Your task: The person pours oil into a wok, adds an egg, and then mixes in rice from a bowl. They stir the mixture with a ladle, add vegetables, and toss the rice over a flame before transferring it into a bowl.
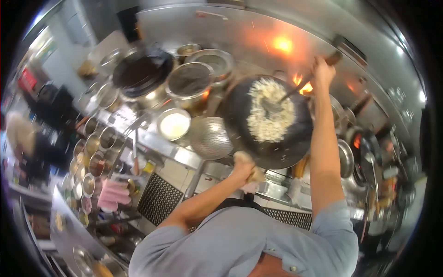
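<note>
Grey, short-sleeved and buttoned, a shirt [217, 240] fills the bottom of the head view, with both bare forearms reaching forward from it. The left hand [243, 168] is closed around a pale beige folded cloth [257, 176] at the near rim of a large, round, black metal wok [236, 115]. The right hand [324, 73], beyond the wok's far right edge, is wrapped around the long handle of a metal ladle [272, 106]. The ladle's bowl rests amid pale, loose, shredded-looking food [271, 129], which lies inside the wok; what it is exactly, I cannot tell. Orange flames [302, 84] rise behind the wok, near the ladle's handle, and a glow shows on the steel wall [244, 30]. Just left of the wok is a round, dimpled, silvery metal scoop [211, 138], then a round metal bowl of white contents [174, 123] on the steel worktop [184, 157].
</note>
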A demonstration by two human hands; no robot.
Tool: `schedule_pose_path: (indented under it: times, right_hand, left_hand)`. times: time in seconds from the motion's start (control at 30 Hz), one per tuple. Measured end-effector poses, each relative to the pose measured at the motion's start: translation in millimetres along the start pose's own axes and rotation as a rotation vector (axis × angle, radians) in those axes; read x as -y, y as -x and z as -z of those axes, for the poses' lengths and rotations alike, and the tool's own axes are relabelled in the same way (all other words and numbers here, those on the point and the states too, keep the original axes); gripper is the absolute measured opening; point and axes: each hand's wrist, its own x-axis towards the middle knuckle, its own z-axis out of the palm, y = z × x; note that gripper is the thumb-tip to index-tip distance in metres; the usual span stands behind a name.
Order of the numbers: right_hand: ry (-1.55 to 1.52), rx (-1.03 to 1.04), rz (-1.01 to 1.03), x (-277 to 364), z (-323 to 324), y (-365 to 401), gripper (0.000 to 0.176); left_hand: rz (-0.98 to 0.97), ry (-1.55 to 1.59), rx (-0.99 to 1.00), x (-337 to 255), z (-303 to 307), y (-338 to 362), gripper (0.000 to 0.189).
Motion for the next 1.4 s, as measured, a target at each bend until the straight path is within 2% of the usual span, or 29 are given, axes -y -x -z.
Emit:
schedule_pose_path:
  times: [0.03, 0.1, 0.17, 0.2, 0.23, 0.3, 0.37, 0.43, 0.47, 0.5, 0.53, 0.57, 0.63, 0.7, 0.77, 0.83, 0.87, 0.9, 0.93, 1.0, 1.03, 1.07, 1.13, 1.23, 1.27, 1.3, 1.33, 1.37, 1.4]
  right_hand:
    - [0.045, -0.081, -0.017, 21.1, -8.5, 0.2, 0.010]
    - [0.096, -0.023, -0.044, 34.0, -10.8, 5.0, 0.006]
    - [0.334, -0.075, -0.037, 4.8, -10.3, 32.7, 0.007]
    - [0.231, -0.045, -0.050, -25.1, -7.1, 39.3, 0.006]
    - [0.132, -0.014, -0.059, -42.6, -0.1, 39.6, 0.006]
    - [0.098, -0.036, -0.001, -9.9, 5.6, 24.6, 0.006]
    - [0.039, -0.012, -0.018, 26.6, 2.4, 12.0, 0.005]
    - [-0.032, 0.050, -0.115, 52.6, 7.1, 13.8, 0.005]
    - [-0.012, 0.045, -0.120, 53.2, 6.5, 23.9, 0.005]
    - [-0.006, 0.043, -0.125, 34.7, 5.8, 30.4, 0.005]
    - [0.002, 0.034, -0.128, 2.6, 9.1, 39.6, 0.005]
    - [0.015, 0.018, -0.130, -22.0, 16.2, 48.3, 0.006]
    - [-0.022, -0.002, -0.079, -24.2, 28.2, 32.5, 0.006]
    - [-0.096, -0.054, -0.046, 6.0, 37.9, 6.3, 0.006]
    - [-0.143, 0.033, -0.034, 33.8, 46.7, -7.0, 0.008]
    - [-0.306, 0.136, 0.027, 54.9, 51.5, 4.9, 0.006]
    - [-0.239, 0.058, 0.079, 47.6, 48.7, 12.1, 0.005]
    - [-0.170, -0.019, 0.133, 31.2, 42.5, 20.8, 0.005]
    - [-0.098, -0.102, 0.182, 8.1, 39.9, 30.7, 0.007]
    - [0.031, -0.015, 0.028, -45.3, 36.4, 25.9, 0.003]
    - [-0.073, 0.118, -0.115, -51.6, 33.0, 24.0, 0.003]
    - [-0.115, 0.137, -0.078, -46.2, 23.5, 22.7, 0.004]
    - [-0.193, 0.167, -0.018, -29.2, 6.0, 29.7, 0.008]
    - [-0.007, 0.214, -0.113, -69.0, -7.0, 29.3, 0.008]
    - [0.160, 0.086, -0.066, -67.5, -9.8, 11.5, 0.008]
    - [0.120, 0.087, -0.101, -62.2, -2.9, -3.0, 0.005]
    - [-0.030, 0.036, -0.030, -48.6, -3.0, 1.6, 0.004]
    - [-0.174, -0.017, 0.037, -38.8, 0.9, 9.0, 0.003]
    - [-0.189, 0.059, -0.025, -53.9, 9.6, 15.2, 0.004]
  left_hand:
    - [-0.019, 0.054, -0.023, -15.9, -15.4, 16.4, 0.025]
    - [-0.066, 0.181, -0.105, -60.4, -42.1, 37.6, 0.028]
    - [0.156, 0.171, 0.337, -78.8, -28.7, -43.5, 0.052]
    - [0.090, 0.129, 0.363, -71.7, -26.2, -61.8, 0.047]
    - [0.055, 0.086, 0.287, -54.2, -19.1, -59.0, 0.039]
    - [-0.039, 0.026, 0.135, -10.5, -2.1, -36.9, 0.023]
    - [-0.106, 0.025, 0.063, -12.0, -8.1, 8.6, 0.017]
    - [-0.101, 0.077, 0.134, -25.6, -17.4, -1.4, 0.014]
    - [-0.050, 0.126, 0.235, -35.0, -22.7, -34.6, 0.014]
    - [0.005, 0.169, 0.334, -47.9, -27.1, -58.7, 0.014]
    - [0.092, 0.168, 0.311, -66.5, -36.0, -64.7, 0.013]
    - [-0.015, 0.062, 0.282, -70.1, -33.5, -57.5, 0.020]
    - [-0.057, 0.048, 0.208, -12.3, -7.3, -77.5, 0.036]
    - [-0.108, 0.048, 0.086, -16.9, -9.3, -17.9, 0.052]
    - [-0.228, 0.113, 0.080, -25.8, -19.8, -25.0, 0.041]
    - [-0.140, 0.132, 0.088, -54.3, -28.9, -42.7, 0.035]
    - [-0.182, 0.166, 0.118, -54.0, -32.0, -71.1, 0.019]
    - [-0.097, 0.173, 0.231, -66.4, -36.3, -81.4, 0.014]
    - [0.011, 0.135, 0.289, -78.1, -38.4, -85.8, 0.017]
    - [0.161, 0.101, 0.360, -90.7, -37.4, -69.9, 0.023]
    - [0.200, 0.109, 0.372, -95.2, -35.9, -47.7, 0.026]
    - [0.229, 0.119, 0.382, -100.9, -34.4, -37.6, 0.030]
    - [0.170, 0.058, 0.361, -100.1, -29.9, -39.0, 0.035]
    - [0.168, 0.020, 0.394, -82.9, -15.8, -63.4, 0.049]
    - [0.148, 0.008, 0.382, -85.6, -17.4, -65.4, 0.051]
    - [0.142, -0.010, 0.362, -83.5, -12.9, -60.9, 0.054]
    - [0.135, -0.035, 0.290, -87.1, -17.4, -55.7, 0.053]
    - [0.138, -0.021, 0.306, -89.1, -19.3, -61.1, 0.053]
    - [0.161, -0.012, 0.317, -83.6, -13.6, -65.2, 0.053]
